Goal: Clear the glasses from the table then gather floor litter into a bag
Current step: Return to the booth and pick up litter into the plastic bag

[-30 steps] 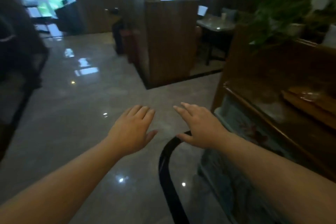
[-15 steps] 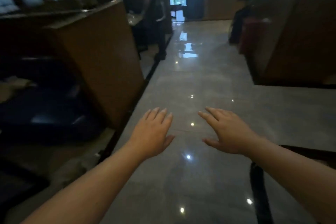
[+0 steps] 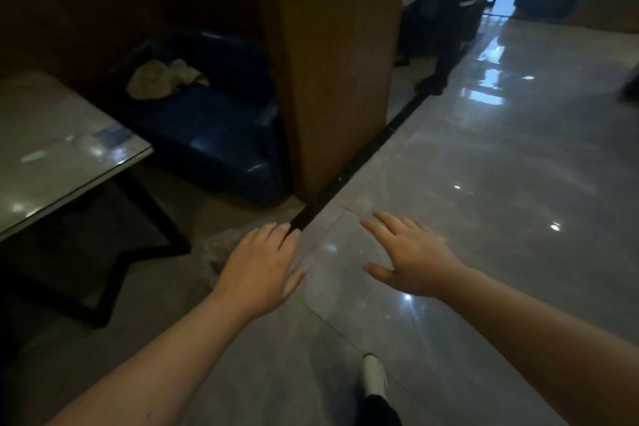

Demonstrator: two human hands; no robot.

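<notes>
Hands held out flat above glossy floor (image 3: pixel 501 156) — left hand (image 3: pixel 257 264) and right hand (image 3: pixel 411 258) both spread wide, palms down, gripping nothing. Table (image 3: pixel 52 145) stands to the left, well apart from the left hand; crumpled clear litter (image 3: pixel 216 251) lies on the floor just beside its fingers.

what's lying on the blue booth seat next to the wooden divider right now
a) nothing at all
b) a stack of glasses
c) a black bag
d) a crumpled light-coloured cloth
d: a crumpled pale cloth lies on the blue seat, left of the wooden divider; no glasses or bag show there, and both the left hand and right hand are open and empty.
</notes>
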